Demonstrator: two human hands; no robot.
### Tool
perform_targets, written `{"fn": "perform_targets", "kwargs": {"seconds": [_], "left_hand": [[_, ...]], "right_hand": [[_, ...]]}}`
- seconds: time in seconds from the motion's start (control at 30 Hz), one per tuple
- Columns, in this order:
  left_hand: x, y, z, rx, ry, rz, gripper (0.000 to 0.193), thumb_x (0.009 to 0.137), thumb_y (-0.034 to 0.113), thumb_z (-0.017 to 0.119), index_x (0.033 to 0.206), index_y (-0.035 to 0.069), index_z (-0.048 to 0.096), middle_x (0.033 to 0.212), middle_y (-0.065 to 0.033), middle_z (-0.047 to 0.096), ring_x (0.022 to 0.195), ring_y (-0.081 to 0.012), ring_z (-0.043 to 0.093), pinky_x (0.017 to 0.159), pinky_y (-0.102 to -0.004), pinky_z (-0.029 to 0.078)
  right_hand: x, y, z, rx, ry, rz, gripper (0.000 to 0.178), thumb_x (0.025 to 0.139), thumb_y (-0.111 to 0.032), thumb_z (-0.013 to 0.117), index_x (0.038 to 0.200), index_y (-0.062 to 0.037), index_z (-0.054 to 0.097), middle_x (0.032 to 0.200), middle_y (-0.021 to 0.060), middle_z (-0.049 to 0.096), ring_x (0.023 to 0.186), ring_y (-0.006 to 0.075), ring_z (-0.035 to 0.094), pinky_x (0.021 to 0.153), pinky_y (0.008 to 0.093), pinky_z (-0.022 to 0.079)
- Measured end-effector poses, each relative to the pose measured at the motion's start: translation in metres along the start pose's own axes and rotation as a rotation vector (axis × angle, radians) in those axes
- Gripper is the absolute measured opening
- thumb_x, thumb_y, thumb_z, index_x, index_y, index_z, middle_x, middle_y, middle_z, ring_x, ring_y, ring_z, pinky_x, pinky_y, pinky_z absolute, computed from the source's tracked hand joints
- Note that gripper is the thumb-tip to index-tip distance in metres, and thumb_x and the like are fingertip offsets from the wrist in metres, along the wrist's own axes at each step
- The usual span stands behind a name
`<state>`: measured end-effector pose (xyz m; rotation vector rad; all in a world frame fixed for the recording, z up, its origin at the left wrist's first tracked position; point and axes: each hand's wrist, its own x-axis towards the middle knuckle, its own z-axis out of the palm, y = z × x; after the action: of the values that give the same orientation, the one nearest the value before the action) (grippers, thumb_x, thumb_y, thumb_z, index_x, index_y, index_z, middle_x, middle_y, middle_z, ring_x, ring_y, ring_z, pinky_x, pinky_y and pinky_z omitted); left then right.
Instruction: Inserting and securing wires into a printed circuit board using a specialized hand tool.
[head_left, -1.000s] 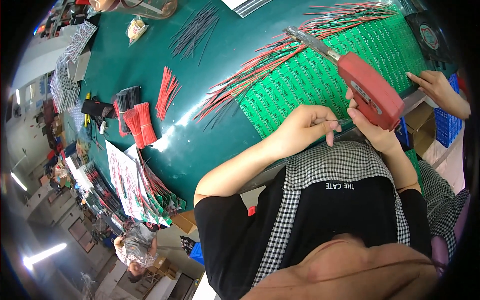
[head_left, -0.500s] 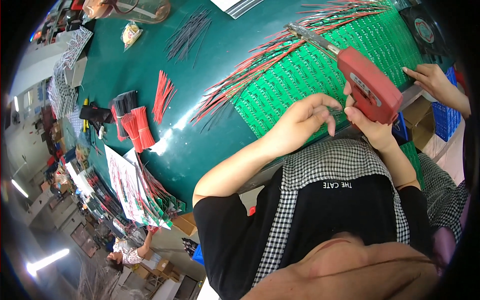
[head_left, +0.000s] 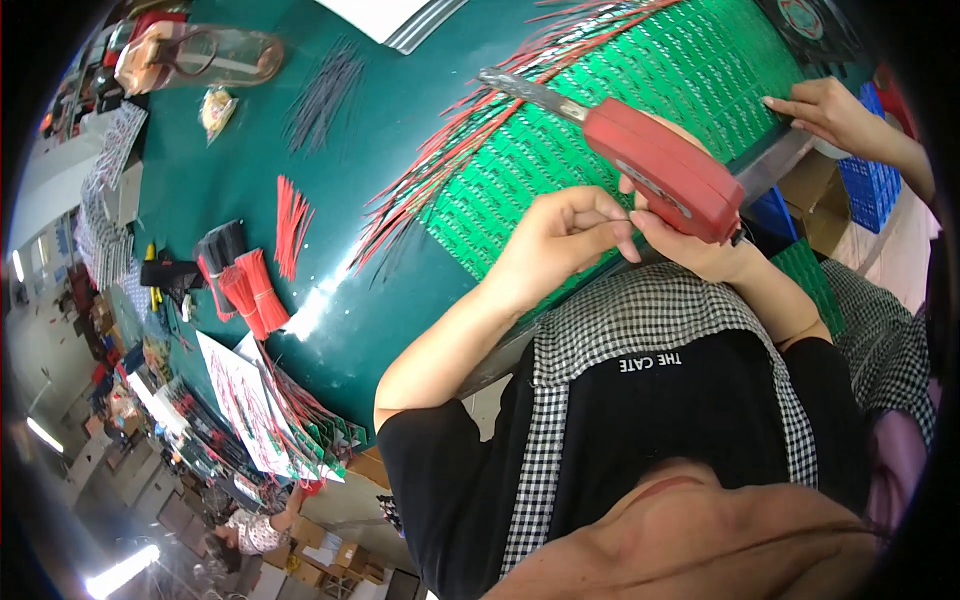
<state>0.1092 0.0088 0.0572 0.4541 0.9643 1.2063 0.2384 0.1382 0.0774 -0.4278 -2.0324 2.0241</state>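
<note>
My right hand (head_left: 690, 243) is closed around a red soldering gun (head_left: 665, 170) with a long dark metal tip (head_left: 530, 92) angled up and left. My left hand (head_left: 570, 240) is closed, its thumb and fingertips pressed together beside the right thumb. Whatever is between the left fingers is too small to make out. Both hands are at the near edge of green circuit board panels (head_left: 560, 150). Red and black wires (head_left: 440, 165) fan out along the panels' far left side, and the gun's tip hangs above them.
Red wire bundles (head_left: 255, 290), loose red wires (head_left: 291, 228) and dark wires (head_left: 325, 95) lie left on the green table (head_left: 330, 200). Wired boards (head_left: 310, 425) are stacked near left. Another person's hand (head_left: 825, 110) rests at the panels' right edge. A clear bottle (head_left: 230, 55) lies far left.
The soldering gun has swung left and tilted flatter, its tip shifting across the wires. My two hands' fingertips have come closer together. The whole view has shifted slightly.
</note>
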Motion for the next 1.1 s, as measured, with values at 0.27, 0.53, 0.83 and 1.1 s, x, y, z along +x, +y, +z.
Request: {"fn": "perform_targets", "kwargs": {"seconds": [0.27, 0.53, 0.83, 1.1], "left_hand": [[0.000, 0.000, -0.001, -0.023, 0.030, -0.019, 0.010, 0.085, 0.006, 0.049, 0.091, 0.001, 0.054, 0.077, -0.0139, 0.062, 0.056, -0.0108, 0.053, 0.053, -0.0202, 0.042], [-0.001, 0.001, 0.001, -0.012, 0.035, 0.010, 0.009, 0.085, 0.006, 0.049, 0.091, 0.001, 0.053, 0.075, -0.0131, 0.062, 0.053, -0.0091, 0.050, 0.049, -0.0189, 0.039], [-0.009, 0.011, 0.003, -0.112, 0.042, 0.027, 0.010, 0.085, 0.006, 0.048, 0.092, 0.001, 0.052, 0.072, -0.0130, 0.060, 0.048, -0.0083, 0.047, 0.043, -0.0177, 0.035], [-0.006, 0.014, 0.005, -0.126, 0.057, 0.063, 0.007, 0.085, 0.006, 0.047, 0.091, 0.003, 0.050, 0.072, -0.0119, 0.061, 0.048, -0.0046, 0.042, 0.042, -0.0163, 0.030]], "right_hand": [[0.002, 0.001, -0.005, 0.101, -0.046, 0.184, 0.061, 0.074, 0.001, 0.059, 0.128, -0.0018, 0.030, 0.108, 0.0073, 0.050, 0.092, 0.0098, 0.050, 0.077, 0.0248, 0.044], [0.003, 0.000, 0.004, 0.164, 0.013, 0.033, 0.057, 0.074, -0.001, 0.061, 0.124, -0.0028, 0.035, 0.096, 0.0048, 0.054, 0.084, 0.0074, 0.050, 0.074, 0.0230, 0.044], [0.011, -0.004, -0.031, -0.453, 0.046, -0.475, 0.059, 0.068, -0.020, 0.067, 0.118, 0.0004, 0.045, 0.101, 0.0140, 0.058, 0.084, 0.0204, 0.059, 0.071, 0.0273, 0.047], [0.007, -0.003, -0.031, -0.671, -0.066, -0.533, 0.060, 0.065, -0.013, 0.069, 0.118, -0.0016, 0.045, 0.091, 0.0117, 0.059, 0.072, 0.0200, 0.060, 0.060, 0.0264, 0.048]]}}
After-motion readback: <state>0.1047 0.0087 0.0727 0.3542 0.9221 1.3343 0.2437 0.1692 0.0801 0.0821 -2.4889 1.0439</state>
